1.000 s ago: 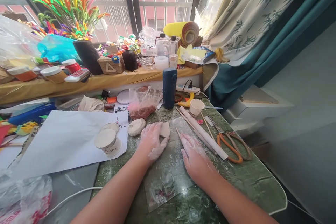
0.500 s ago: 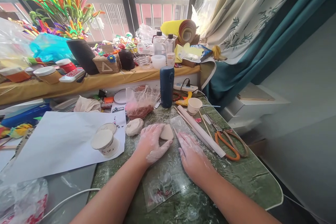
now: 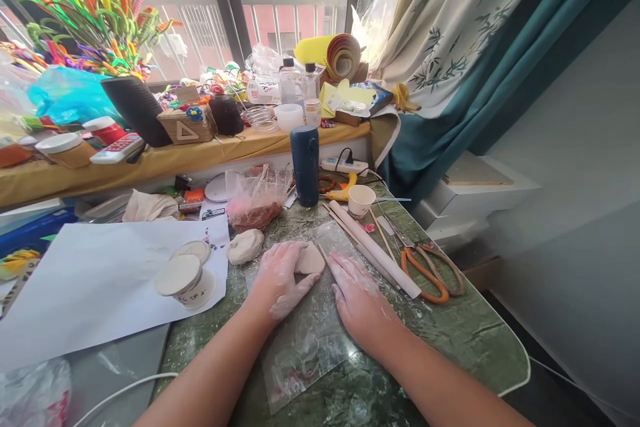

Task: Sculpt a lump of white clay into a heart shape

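White-smeared bare left hand (image 3: pixel 281 281): palm down, thumb spread from fingers. White-smeared bare right hand (image 3: pixel 361 293): fingers extended, close together. Bare forearms (image 3: pixel 213 360): angled inward.

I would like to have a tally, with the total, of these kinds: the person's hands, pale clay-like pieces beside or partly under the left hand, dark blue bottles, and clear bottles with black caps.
Hands: 2 (left hand, right hand)
Pale clay-like pieces: 2 (rounded lump, flat piece)
Dark blue bottle: 1
Clear black-capped bottles: 2
Total: 7
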Demonstrator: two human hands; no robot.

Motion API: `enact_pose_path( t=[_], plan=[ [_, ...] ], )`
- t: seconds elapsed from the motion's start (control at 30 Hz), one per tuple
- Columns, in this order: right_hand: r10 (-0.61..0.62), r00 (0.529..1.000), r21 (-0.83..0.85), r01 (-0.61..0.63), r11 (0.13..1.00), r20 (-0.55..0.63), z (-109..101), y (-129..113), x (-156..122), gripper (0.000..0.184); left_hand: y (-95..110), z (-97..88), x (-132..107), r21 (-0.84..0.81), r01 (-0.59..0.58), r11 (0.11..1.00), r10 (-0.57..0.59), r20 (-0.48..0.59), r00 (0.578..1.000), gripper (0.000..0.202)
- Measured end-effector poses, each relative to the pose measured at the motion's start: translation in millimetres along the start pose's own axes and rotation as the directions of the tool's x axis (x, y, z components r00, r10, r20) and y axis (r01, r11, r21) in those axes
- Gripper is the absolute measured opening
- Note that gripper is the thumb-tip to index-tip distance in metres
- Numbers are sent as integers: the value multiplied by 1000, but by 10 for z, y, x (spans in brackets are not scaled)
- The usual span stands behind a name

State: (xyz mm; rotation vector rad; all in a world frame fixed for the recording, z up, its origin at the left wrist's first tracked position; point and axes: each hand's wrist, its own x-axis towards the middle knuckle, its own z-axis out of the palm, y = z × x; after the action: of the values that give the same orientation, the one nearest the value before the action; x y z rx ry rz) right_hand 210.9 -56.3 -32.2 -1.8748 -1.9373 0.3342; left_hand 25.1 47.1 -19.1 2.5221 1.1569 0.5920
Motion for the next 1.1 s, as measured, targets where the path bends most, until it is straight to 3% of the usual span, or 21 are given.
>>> enact_pose_path(
  t=[0.3, 0.57, 0.63, 0.7, 0.73, 0.8, 0.9, 1.1],
  plan=[
    [74, 995, 179, -63, 982, -60, -5, 52, 13, 57, 70, -14, -46, -266, -106, 958, 135, 92, 987, 63],
    [93, 992, 487, -42, 873, -80, -93, 159, -19, 55, 67, -118, -74, -376, -194, 906, 257, 127, 958, 66],
    [82, 994, 515, -34, 856, -71, -107, 164, -27, 55, 67, -86, -82, -403, -164, 900, 223, 105, 969, 66],
    [70, 996, 562, -30, 827, -50, -134, 156, -36, 56, 58, -18, -80, -496, -48, 867, 101, 79, 992, 60],
    [62, 997, 592, -28, 805, -37, -153, 148, -41, 56, 51, 17, -73, -576, 32, 817, 21, 86, 996, 58],
    [43, 999, 647, -22, 762, -17, -196, 129, -50, 56, 44, 64, -51, -761, 194, 619, -110, 161, 981, 62],
    [13, 1000, 694, -22, 719, 19, -238, 111, -63, 55, 56, 31, -15, -875, 356, 329, -178, 313, 933, 69],
    [43, 999, 716, -8, 698, -31, -194, 137, -80, 53, 99, -122, -34, -908, 417, 37, -159, 406, 900, 46]
  ],
)
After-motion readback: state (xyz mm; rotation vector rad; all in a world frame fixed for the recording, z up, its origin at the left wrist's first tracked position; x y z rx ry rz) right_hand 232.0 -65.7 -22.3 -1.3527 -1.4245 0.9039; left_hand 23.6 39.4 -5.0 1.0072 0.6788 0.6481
